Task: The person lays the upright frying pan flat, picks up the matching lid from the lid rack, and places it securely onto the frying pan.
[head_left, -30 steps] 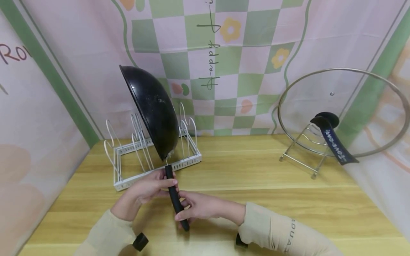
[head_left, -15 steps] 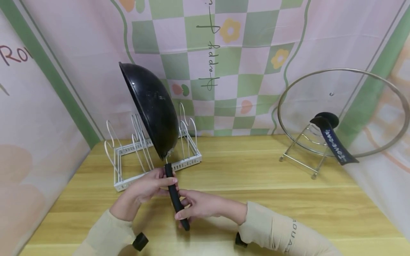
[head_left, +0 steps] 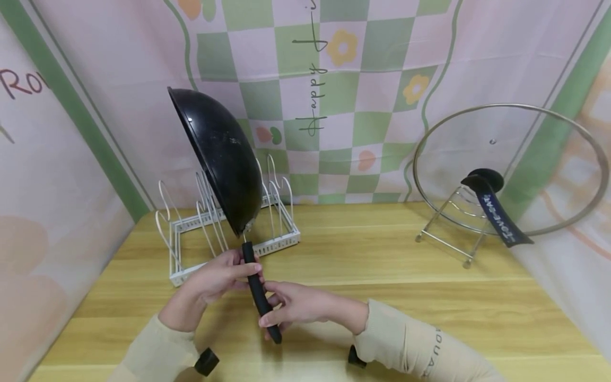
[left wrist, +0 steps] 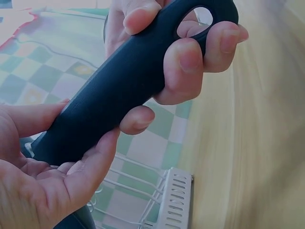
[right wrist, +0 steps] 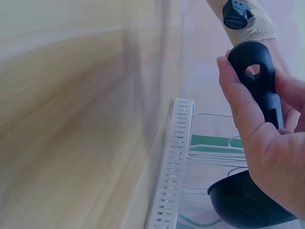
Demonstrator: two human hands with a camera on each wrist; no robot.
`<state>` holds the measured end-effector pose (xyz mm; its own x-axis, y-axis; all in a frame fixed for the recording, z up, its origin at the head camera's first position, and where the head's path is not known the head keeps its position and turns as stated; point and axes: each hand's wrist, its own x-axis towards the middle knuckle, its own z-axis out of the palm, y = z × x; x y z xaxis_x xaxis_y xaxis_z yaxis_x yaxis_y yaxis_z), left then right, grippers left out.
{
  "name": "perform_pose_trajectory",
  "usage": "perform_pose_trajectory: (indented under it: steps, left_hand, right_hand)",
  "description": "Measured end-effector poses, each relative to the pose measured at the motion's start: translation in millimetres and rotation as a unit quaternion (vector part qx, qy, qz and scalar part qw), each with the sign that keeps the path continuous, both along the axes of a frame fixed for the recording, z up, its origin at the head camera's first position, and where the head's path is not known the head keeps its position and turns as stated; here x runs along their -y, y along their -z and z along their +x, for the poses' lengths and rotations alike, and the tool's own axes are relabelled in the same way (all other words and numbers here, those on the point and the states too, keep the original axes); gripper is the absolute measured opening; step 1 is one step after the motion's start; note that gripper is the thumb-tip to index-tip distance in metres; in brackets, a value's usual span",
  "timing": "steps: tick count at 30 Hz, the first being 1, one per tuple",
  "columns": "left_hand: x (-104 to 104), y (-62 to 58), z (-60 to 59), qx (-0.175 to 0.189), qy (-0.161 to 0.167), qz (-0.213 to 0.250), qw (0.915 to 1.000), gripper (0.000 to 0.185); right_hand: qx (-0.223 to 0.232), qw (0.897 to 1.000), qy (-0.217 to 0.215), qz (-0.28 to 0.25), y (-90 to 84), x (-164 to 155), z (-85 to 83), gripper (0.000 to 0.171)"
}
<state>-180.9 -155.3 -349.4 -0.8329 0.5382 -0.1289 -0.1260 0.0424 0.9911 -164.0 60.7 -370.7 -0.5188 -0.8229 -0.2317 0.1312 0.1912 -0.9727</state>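
Observation:
A black wok (head_left: 221,154) stands on its side over the white wire rack (head_left: 277,243), its open face turned left and its black handle (head_left: 258,292) slanting down toward me. My left hand (head_left: 217,278) grips the handle near the pan end, thumb across the top. Lower down, my right hand (head_left: 298,305) holds the handle close to its end. In the left wrist view both hands wrap the handle (left wrist: 105,90), which has a hanging hole at its end. The right wrist view has the wok's bowl (right wrist: 243,202) beside the rack's slotted rail (right wrist: 174,176).
On the right, a glass lid (head_left: 563,225) with a metal rim leans upright on a small wire stand (head_left: 448,245). A black knob and a dark lettered strap (head_left: 501,220) show at the lid. Patterned cloth (head_left: 343,101) hangs behind the wooden table (head_left: 406,313).
The wok has tilted and shifted slightly left and up over the rack. Both hands keep their hold on the handle, the left one moving a little left.

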Motion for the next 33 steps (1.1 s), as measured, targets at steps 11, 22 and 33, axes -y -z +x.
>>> perform_pose_trajectory:
  steps: [11,22,33]
  left_hand:
    - [-5,-11.4,0.4,-0.022,0.004,-0.004,0.9998,0.014]
    - [-7,-19.9,2.5,-0.037,0.008,-0.001,0.9993,0.015]
    - [-11,-26.3,2.9,-0.058,0.009,0.009,0.9982,0.018]
  right_hand:
    - [-0.004,1.000,-0.006,-0.008,-10.9,-6,-1.6,0.062]
    - [-0.016,1.000,-0.015,-0.010,-18.8,-11,-2.6,0.070]
    - [-0.020,0.999,-0.023,-0.022,-25.0,-17,-3.2,0.072]
